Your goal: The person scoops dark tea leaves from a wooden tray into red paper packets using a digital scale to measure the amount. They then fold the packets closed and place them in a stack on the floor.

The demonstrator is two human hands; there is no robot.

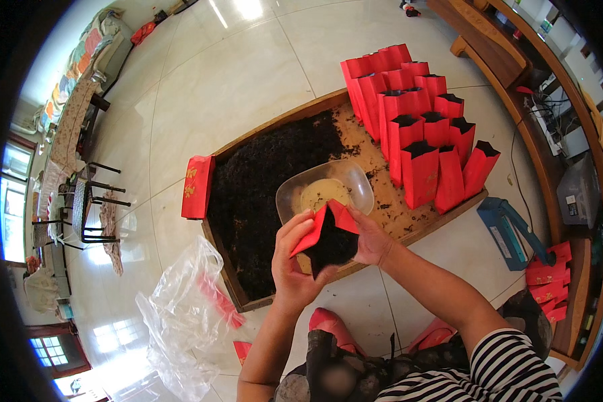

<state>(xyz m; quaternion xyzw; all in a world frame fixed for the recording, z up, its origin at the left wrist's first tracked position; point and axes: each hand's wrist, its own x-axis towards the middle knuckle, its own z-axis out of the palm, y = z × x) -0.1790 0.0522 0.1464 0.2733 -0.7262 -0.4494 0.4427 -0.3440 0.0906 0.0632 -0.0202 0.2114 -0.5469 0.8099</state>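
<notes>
Between both hands is a red paper packet (305, 241), its mouth spread and dark loose material inside. My left hand (292, 266) wraps the packet's left side, while my right hand (371, 237) pinches the rim on the right. Just beyond them, a clear plastic bowl (364, 183) rests in a shallow wooden tray (276, 116). Dark, crumbly material like tea leaves or soil (261, 161) covers the tray's left part. Several filled red packets (422, 176) stand upright in rows at the right end. Another red packet (197, 188) is at the tray's left corner.
A crumpled clear plastic bag (181, 306) lies on the tiled floor at left, with red packets under it. To the right are a blue heat sealer (507, 233), more flat red packets (547, 281) and a wooden cabinet (583, 301). A stool (83, 206) stands far left.
</notes>
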